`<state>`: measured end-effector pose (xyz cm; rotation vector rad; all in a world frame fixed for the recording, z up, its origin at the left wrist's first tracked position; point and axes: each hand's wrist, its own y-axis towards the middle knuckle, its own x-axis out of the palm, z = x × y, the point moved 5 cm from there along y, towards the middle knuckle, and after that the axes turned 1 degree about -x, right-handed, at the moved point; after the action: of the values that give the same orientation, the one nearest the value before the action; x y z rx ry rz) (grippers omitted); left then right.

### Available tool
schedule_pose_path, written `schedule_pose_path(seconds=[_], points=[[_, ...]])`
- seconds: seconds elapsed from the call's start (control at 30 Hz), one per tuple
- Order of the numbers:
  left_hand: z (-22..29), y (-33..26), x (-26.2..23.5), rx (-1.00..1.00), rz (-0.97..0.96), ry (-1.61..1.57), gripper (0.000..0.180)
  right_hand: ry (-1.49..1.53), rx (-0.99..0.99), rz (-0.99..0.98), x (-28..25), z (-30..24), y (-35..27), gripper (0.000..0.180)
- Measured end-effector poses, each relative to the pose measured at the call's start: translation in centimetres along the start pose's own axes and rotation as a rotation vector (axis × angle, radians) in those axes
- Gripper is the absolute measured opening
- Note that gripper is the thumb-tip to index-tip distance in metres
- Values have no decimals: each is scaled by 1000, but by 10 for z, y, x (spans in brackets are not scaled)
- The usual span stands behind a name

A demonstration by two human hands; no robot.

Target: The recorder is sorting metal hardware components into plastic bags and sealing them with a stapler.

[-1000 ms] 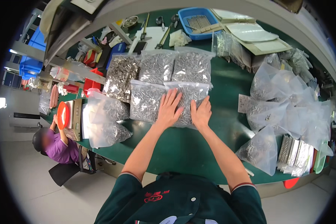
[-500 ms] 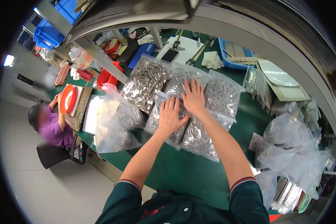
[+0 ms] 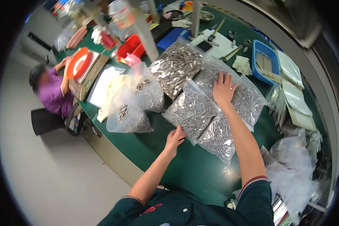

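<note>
On the green desk [image 3: 154,150], from left to right:
Far left: a seated person in purple [image 3: 52,94] is seen at the desk's left end, beside an orange disc [image 3: 77,63] laid on a cardboard box [image 3: 87,73].
Loose bags: two clear bags [image 3: 133,103], partly filled with small metal parts, are slumped just left of the flat packs.
Red bins: red bins [image 3: 130,47] are set behind the loose bags, near a pale post.
Left hand: the left hand [image 3: 175,137] is placed at the near edge of the front pack [image 3: 190,111], with the fingers curled on its lower left corner; whether the edge is pinched cannot be told.
Front pack: this flat clear pack of silvery pins is laid on top of its neighbours, roughly at the middle of the desk.
Lower pack: a second pack [image 3: 218,137] is lying partly under the front one, toward the near edge of the desk.
Back pack: a further pack [image 3: 177,66] is lying behind, toward the far side.
Right hand: the right hand [image 3: 224,88] is pressed flat, fingers spread wide, on the right pack [image 3: 245,100]; nothing is gripped.
Blue tray: a blue tray [image 3: 265,62] is set to the right of the packs.
Far right: empty crumpled bags [image 3: 297,165] are heaped at the right end.
</note>
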<state>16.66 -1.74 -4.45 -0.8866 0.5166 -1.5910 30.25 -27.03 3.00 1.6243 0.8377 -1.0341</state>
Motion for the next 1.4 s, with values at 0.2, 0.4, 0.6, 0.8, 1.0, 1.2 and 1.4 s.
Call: schedule_pose_path(seconds=[0.2, 0.4, 0.6, 0.8, 1.0, 1.2, 1.4], points=[[28, -5, 37, -24, 5, -342, 71, 285, -107, -271, -26, -96, -53, 57], [49, -7, 56, -179, -121, -476, 50, 305, -77, -197, -9, -91, -43, 50], [37, 28, 73, -183, -177, -417, 78, 283, -102, -128, 1, -86, -12, 27], [43, 20, 38, 9, -107, 221, 63, 180, -36, -9, 10, -17, -3, 76], [38, 25, 36, 194, -33, 120, 56, 61, -215, -207, 14, -13, 9, 87], [49, 24, 43, 98, -23, 211, 62, 125, -356, -160, 20, -1, 38, 78], [54, 35, 45, 219, 27, 248, 59, 191, -384, -209, 28, 6, 53, 71]])
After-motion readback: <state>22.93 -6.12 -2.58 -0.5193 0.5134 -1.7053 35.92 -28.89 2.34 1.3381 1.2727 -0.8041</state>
